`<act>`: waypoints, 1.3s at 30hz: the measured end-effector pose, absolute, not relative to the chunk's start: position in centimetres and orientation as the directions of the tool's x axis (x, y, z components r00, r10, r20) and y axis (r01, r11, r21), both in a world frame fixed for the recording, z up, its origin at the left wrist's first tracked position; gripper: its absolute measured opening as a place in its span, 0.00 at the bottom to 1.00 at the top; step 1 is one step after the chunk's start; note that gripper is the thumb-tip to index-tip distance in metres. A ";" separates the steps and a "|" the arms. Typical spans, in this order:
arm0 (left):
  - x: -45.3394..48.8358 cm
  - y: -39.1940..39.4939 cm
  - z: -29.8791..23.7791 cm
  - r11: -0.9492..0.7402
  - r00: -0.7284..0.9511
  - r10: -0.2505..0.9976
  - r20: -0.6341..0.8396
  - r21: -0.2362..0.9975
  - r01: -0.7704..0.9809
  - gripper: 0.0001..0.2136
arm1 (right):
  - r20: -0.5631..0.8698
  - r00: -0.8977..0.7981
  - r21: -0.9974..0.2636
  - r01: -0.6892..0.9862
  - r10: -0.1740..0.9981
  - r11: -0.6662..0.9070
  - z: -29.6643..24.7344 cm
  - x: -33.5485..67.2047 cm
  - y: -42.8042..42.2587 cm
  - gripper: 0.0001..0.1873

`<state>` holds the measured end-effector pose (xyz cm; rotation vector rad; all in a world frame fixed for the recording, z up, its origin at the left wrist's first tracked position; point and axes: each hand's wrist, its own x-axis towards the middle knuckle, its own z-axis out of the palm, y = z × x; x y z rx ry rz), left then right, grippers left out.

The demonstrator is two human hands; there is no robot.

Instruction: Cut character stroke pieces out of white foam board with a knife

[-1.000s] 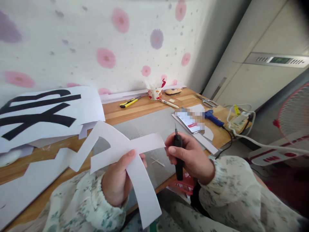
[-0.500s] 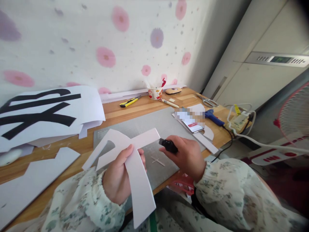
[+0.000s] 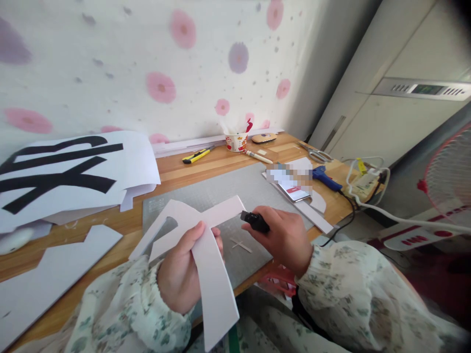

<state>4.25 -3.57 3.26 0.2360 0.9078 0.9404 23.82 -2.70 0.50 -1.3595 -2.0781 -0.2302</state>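
My left hand grips a white cut-out foam shape with curved arms, holding it above the grey cutting mat. My right hand is closed round a black craft knife, whose front end points left and meets the right arm of the white shape. A thin white offcut lies on the mat below the knife.
Sheets with large black strokes lie at the left, a white board below them. Further back are a yellow utility knife, a paper cup, scissors, a blue glue gun, a phone and a power strip.
The knife, upright a second ago, has turned to point left at the white shape. The shape has dropped lower and swung a little nearer the mat.
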 end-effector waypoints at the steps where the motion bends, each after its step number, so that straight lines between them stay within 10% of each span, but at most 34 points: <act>1: 4.3 -3.6 3.4 0.600 0.251 0.770 -0.587 0.532 -0.597 0.15 | 0.588 -0.260 -0.198 0.872 0.766 0.448 0.5 23.8 -2.7 0.15; 9: 4.4 -3.6 3.9 0.614 0.238 0.754 -0.613 0.527 -0.588 0.12 | 0.453 0.063 -0.624 0.735 0.889 0.266 1.2 24.4 -2.2 0.16; 14: 4.2 -3.7 2.9 0.543 0.166 0.818 -0.551 0.644 -0.539 0.13 | 0.191 -0.226 -0.975 0.069 0.955 0.211 2.2 25.2 -2.6 0.20; 21: 3.6 -3.0 2.4 0.530 0.255 0.847 -0.467 0.700 -0.478 0.11 | 0.174 -0.554 -0.961 -0.277 0.814 0.017 2.5 26.2 -3.3 0.25; 39: 3.4 -3.3 0.7 0.379 0.298 0.915 -0.273 0.836 -0.397 0.12 | 0.030 -0.373 -0.928 -0.356 0.927 -0.113 1.8 23.8 -3.3 0.10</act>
